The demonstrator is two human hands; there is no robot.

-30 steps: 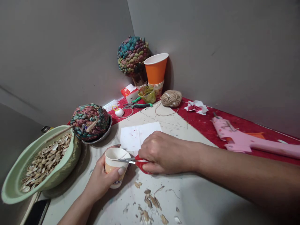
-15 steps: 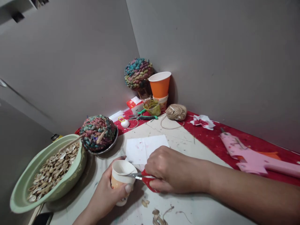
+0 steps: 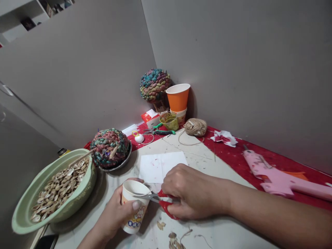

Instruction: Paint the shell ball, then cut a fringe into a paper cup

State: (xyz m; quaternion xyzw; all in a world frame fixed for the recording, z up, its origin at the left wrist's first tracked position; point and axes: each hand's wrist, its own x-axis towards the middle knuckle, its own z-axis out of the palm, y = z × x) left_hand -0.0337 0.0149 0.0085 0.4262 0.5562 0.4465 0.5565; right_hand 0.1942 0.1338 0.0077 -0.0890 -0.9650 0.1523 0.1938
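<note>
My left hand (image 3: 116, 211) is wrapped round a white paper cup (image 3: 136, 212) printed with a cartoon rabbit, its mouth tilted up. In my right hand (image 3: 183, 193) is a pair of scissors (image 3: 166, 206) with red handles. The parted blades straddle the right side of the cup's rim, one inside the cup and one outside. A small nick shows in the rim by the blades. Beyond the hands a white sheet of paper (image 3: 153, 167) with pink specks lies on the table (image 3: 207, 224).
At left stands a green basket (image 3: 19, 218) of pistachio shells (image 3: 59, 190), beside a colourful shell-covered ball (image 3: 110, 147) in a metal bowl. Behind are pliers (image 3: 164, 132), an orange cup (image 3: 178, 98), a twine ball (image 3: 195, 127) and another colourful ball (image 3: 155, 84). A pink glue gun (image 3: 280, 178) lies right.
The scissors have opened wider at the cup's rim. The cup has turned in my left hand, so its rabbit print shows. The whole view has shifted slightly.
</note>
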